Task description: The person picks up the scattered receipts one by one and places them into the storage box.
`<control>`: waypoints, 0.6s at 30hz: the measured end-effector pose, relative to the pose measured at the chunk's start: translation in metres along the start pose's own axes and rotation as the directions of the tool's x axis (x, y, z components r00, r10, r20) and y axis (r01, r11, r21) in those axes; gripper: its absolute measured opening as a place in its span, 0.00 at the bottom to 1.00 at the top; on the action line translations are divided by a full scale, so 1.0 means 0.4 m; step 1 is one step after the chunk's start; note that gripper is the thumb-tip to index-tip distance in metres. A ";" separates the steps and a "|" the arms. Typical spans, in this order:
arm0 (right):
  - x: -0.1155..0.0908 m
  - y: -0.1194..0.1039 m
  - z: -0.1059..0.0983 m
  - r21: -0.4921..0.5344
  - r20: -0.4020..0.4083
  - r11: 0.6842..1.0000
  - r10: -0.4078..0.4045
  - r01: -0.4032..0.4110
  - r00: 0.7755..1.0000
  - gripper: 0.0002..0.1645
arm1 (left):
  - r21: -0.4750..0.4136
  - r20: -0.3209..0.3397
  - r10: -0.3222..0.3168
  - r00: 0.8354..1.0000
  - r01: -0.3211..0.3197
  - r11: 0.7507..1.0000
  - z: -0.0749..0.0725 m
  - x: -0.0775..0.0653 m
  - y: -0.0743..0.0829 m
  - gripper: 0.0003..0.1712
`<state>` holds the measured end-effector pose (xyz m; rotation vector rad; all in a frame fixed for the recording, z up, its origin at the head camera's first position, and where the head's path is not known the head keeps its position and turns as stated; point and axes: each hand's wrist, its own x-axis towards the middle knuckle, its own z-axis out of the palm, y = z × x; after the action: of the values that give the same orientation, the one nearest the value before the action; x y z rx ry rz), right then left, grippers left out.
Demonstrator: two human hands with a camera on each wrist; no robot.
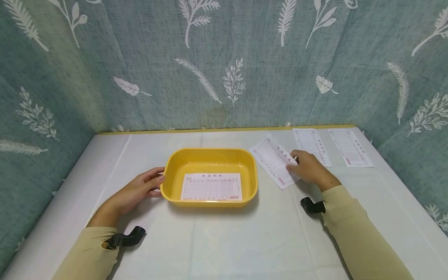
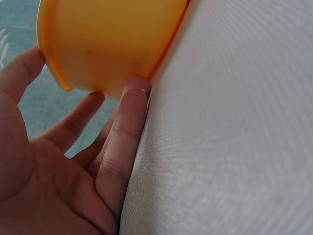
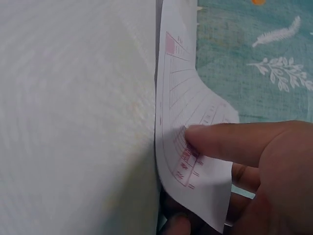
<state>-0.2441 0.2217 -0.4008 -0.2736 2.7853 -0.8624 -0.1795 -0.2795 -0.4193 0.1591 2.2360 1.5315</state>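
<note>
A yellow plastic basin [image 1: 211, 153] stands on the table with one printed receipt slip [image 1: 211, 186] lying flat inside. My left hand [image 1: 138, 190] is at the basin's left end; in the left wrist view, fairly straight fingers [image 2: 120, 127] touch the outer wall of the basin [image 2: 107, 44] without wrapping round it. To the right of the basin, my right hand [image 1: 309, 167] pinches another receipt slip [image 1: 273, 159] at its right edge. That slip [image 3: 181, 88] bends between thumb and fingers in the right wrist view, where the fingers behind it are partly hidden.
Two more slips lie at the back right: one [image 1: 311, 142] just behind my right hand, the other [image 1: 350, 147] farther right. A white cloth covers the table [image 1: 224, 245]. Behind it hangs a green leaf-patterned curtain [image 1: 150, 58], which also closes off both sides.
</note>
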 end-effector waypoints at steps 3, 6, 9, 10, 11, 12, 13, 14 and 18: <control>0.003 0.001 0.000 -0.010 -0.013 1.000 0.016 -0.016 1.000 0.07 | 0.002 0.001 -0.005 1.000 0.005 1.000 0.002 0.002 0.001 0.37; 0.004 -0.001 0.000 -0.010 -0.013 1.000 0.025 -0.025 1.000 0.12 | -0.001 0.004 -0.007 1.000 0.007 1.000 0.002 0.003 0.000 0.37; 0.006 -0.007 -0.004 0.003 -0.017 0.999 0.034 -0.034 0.999 0.17 | 0.009 -0.004 -0.008 1.000 0.008 1.000 0.000 0.003 0.004 0.37; 0.007 -0.010 -0.006 0.006 -0.021 0.999 0.035 -0.035 0.999 0.19 | 0.013 -0.006 -0.007 1.000 0.007 1.000 -0.001 0.003 0.006 0.38; 0.008 -0.011 -0.006 0.007 -0.027 0.999 0.040 -0.040 0.999 0.20 | 0.019 -0.009 -0.006 1.000 0.006 1.000 -0.002 0.002 0.007 0.38; 0.008 -0.013 -0.007 0.004 -0.036 0.999 0.040 -0.040 0.999 0.22 | 0.025 -0.012 -0.007 1.000 0.007 1.000 -0.003 0.002 0.008 0.38; 0.008 -0.015 -0.007 0.003 -0.044 0.999 0.040 -0.040 0.998 0.23 | 0.029 -0.013 -0.009 1.000 0.010 1.000 -0.003 0.002 0.009 0.38; 0.008 -0.017 -0.007 -0.004 -0.052 0.999 0.040 -0.040 0.998 0.24 | 0.034 -0.012 -0.012 1.000 0.012 0.999 -0.004 0.002 0.009 0.38; 0.008 -0.022 -0.008 0.008 -0.086 0.999 0.035 -0.034 0.996 0.28 | 0.030 -0.006 -0.012 1.000 0.012 0.999 -0.004 -0.001 0.009 0.37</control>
<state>-0.2472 0.2155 -0.3939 -0.1906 2.8572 -0.8952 -0.1805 -0.2796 -0.4154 0.1495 2.2607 1.4949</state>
